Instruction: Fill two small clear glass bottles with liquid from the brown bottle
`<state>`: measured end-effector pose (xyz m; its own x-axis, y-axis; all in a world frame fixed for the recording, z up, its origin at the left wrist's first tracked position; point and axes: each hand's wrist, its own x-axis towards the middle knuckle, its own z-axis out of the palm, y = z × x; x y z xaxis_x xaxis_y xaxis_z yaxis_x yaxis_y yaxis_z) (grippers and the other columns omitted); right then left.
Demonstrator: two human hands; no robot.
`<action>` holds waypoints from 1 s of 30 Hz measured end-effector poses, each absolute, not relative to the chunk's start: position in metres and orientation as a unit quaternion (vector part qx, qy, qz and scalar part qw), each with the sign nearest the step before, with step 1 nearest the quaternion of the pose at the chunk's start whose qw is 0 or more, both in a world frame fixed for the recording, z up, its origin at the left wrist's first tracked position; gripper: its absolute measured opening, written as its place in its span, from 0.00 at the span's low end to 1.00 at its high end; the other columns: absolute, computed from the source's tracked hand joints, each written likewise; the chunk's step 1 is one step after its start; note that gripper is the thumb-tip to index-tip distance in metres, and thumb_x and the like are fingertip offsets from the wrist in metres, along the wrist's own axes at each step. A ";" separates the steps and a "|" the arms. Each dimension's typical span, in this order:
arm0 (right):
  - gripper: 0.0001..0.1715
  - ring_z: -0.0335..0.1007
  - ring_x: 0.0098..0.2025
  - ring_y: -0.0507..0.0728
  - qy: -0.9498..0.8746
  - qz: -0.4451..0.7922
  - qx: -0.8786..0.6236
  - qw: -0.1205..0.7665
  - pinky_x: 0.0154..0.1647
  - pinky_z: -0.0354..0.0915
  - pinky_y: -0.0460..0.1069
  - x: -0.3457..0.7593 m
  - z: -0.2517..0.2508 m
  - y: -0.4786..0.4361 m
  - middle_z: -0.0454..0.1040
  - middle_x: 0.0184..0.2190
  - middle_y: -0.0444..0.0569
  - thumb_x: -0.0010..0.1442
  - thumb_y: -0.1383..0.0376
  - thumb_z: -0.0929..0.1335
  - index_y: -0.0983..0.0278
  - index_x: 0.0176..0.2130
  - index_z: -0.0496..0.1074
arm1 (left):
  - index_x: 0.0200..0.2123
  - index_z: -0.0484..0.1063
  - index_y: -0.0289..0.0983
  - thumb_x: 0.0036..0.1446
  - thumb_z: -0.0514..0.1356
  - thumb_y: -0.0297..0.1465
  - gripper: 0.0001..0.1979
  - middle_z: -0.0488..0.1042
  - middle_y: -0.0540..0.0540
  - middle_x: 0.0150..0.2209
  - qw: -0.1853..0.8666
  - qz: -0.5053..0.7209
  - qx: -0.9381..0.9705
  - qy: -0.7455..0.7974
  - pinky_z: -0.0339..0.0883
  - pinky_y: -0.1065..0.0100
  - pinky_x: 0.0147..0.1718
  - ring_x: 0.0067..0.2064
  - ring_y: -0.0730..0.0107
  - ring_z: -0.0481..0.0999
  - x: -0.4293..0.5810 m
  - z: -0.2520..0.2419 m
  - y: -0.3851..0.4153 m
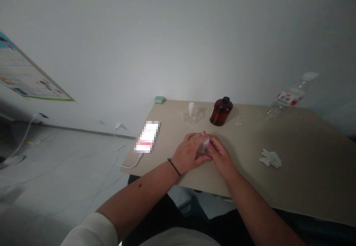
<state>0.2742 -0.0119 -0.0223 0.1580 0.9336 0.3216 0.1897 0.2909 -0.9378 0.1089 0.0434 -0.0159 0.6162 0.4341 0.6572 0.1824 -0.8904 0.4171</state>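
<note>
My left hand and my right hand meet at the middle of the beige table, both closed round a small clear bottle with a white top. Most of the bottle is hidden by my fingers. A black band circles my left wrist. Behind my hands stand a brown bottle with a black cap and a small clear spray bottle.
A clear plastic water bottle lies at the back right. Crumpled white tissue sits right of my hands, and a small white scrap by the brown bottle. A phone on a white cable lies at the left edge; a green case sits at the far corner.
</note>
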 end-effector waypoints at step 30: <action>0.24 0.72 0.55 0.62 -0.549 0.332 -0.501 0.580 0.61 0.66 0.60 0.271 -0.024 -0.012 0.76 0.51 0.51 0.63 0.44 0.69 0.54 0.51 0.71 | 0.67 0.58 0.38 0.68 0.59 0.48 0.32 0.70 0.31 0.64 0.161 0.380 0.894 0.172 0.64 0.43 0.62 0.65 0.48 0.71 0.108 -0.012 0.042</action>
